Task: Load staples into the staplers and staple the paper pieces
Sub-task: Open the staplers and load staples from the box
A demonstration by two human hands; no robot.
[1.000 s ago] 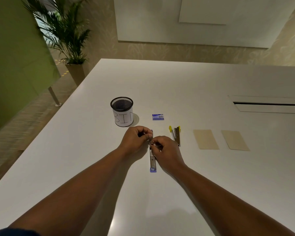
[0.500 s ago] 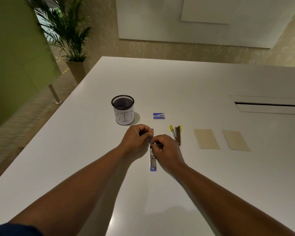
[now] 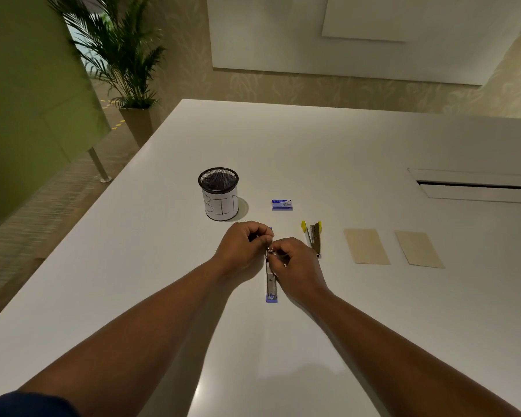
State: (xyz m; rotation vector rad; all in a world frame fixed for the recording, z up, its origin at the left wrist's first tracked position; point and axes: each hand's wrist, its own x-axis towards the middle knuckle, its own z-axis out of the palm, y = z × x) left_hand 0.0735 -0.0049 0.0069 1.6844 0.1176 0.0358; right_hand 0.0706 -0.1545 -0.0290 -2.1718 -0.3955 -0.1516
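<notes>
From where I watched, both forearms reached out over the white worktop [image 3: 373,152] and met near its middle, wrists angled inward. Between them lay the blue stapler [image 3: 271,284], opened out flat, its near end by the right wrist and its far end hidden under the fingers. The right hand [image 3: 295,266] was knuckles-up, its grip curled tight with the fingertips pinching something small and metallic at the stapler's channel; I could not tell whether that was a staple strip or part of the stapler. The left hand [image 3: 242,246] sat just beside it, fingers curled in, pinching at the same spot, fingertips almost touching the right's. Right of the hands lay the yellow stapler [image 3: 313,239], also opened, and farther right two tan paper pieces [image 3: 366,245], side by side and apart. Beyond the hands sat the small blue staple box [image 3: 282,204], and left of it a black mesh cup [image 3: 219,194] labelled BIN.
</notes>
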